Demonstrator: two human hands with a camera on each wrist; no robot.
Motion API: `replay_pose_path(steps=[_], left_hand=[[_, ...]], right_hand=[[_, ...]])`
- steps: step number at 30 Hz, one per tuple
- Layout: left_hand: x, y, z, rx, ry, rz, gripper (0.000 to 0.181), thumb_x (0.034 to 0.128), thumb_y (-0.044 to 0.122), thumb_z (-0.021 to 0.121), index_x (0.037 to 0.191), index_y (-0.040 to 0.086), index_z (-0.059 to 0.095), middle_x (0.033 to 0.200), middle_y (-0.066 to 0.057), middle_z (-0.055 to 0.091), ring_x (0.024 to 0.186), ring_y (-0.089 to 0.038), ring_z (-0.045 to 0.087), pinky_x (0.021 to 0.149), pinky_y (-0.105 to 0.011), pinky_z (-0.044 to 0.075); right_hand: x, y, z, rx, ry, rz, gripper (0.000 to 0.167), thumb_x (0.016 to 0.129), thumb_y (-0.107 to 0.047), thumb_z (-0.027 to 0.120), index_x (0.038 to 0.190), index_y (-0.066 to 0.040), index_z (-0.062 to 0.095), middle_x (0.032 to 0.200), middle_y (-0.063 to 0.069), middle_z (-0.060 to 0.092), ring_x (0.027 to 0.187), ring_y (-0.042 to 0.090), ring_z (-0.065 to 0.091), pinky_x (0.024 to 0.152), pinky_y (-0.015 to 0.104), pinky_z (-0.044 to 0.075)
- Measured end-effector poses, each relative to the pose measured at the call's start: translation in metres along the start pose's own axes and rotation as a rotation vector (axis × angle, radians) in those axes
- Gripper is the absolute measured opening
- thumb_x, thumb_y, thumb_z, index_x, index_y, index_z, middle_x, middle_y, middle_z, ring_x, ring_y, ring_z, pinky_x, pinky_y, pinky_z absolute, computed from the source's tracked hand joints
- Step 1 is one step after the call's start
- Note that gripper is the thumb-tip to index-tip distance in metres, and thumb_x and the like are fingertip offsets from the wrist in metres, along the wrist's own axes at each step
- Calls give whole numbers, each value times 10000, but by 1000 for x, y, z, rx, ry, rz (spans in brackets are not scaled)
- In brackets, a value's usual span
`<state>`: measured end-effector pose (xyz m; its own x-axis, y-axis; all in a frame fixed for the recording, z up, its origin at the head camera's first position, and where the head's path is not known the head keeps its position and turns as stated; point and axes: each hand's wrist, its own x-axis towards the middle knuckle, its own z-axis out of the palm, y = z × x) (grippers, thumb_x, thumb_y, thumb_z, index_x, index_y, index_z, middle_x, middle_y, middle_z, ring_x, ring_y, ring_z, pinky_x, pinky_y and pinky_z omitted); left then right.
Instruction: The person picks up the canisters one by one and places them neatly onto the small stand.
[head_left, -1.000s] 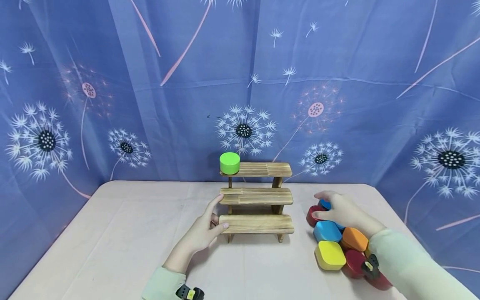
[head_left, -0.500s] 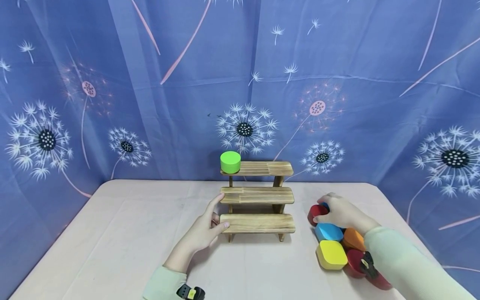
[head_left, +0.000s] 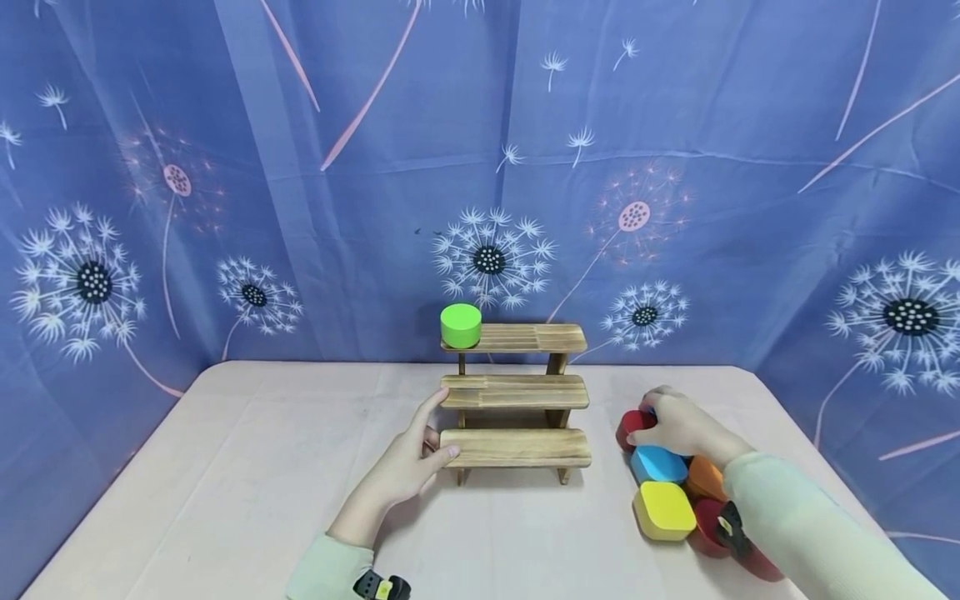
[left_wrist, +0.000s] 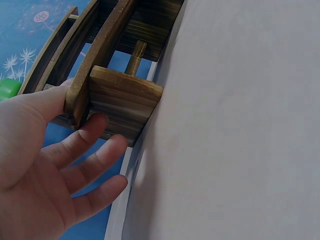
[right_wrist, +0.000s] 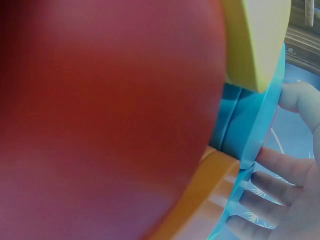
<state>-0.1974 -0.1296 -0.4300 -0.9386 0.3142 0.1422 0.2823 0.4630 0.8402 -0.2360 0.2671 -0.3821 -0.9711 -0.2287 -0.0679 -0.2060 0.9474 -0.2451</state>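
My left hand (head_left: pixel 405 458) holds the left end of a three-tier wooden stand (head_left: pixel 517 450), the thumb on the lowest shelf and the index fingertip at the middle one. In the left wrist view, the other fingers spread below the stand (left_wrist: pixel 125 92). On the top shelf's left end sits a bright green round block (head_left: pixel 461 326). At the right, my right hand (head_left: pixel 686 427) reaches over a cluster of blocks, thumb and index finger around a red round block (head_left: pixel 634 427). A blue piece beneath the palm is mostly hidden.
Around the right hand lie a blue block (head_left: pixel 658 463), a yellow block (head_left: pixel 665 511), an orange block (head_left: pixel 705 478) and a dark red block (head_left: pixel 708 529). The right forearm partly covers another red piece (head_left: pixel 765 564). A blue dandelion-print cloth (head_left: pixel 360 275) hangs behind the table.
My right hand has come down and slightly right, its fingers closing in at the red block. The left hand and the stand keep their places.
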Motion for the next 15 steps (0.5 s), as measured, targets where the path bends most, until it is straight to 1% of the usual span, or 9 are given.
replay_pose_path(steps=[6,10,15], left_hand=[[0,1,1,-3,-5,5,790,908,197,639,1503,352,142,781,-16,506,673,-111,501,628,-235,453],[0,0,1,-2,-3,5,793,908,198,640,1501,359,140,791,-19,499,682,-113,499,636,-235,453],[0,-1,0,-2,4,6,796,905,194,643,1500,362,141,781,-17,503,680,-112,502,635,-233,454]], right_hand=[[-1,1,-1,15,7,-2,560,726,-318,798,1064,87,608,1029,205,586,810,232,550,789,437,531],[0,2,-1,59,25,-2,573,743,-286,786,1101,110,578,1027,207,596,818,234,554,789,430,536],[1,-1,-5,114,39,-29,544,772,-244,759,1132,107,550,1012,195,619,837,237,570,777,420,542]])
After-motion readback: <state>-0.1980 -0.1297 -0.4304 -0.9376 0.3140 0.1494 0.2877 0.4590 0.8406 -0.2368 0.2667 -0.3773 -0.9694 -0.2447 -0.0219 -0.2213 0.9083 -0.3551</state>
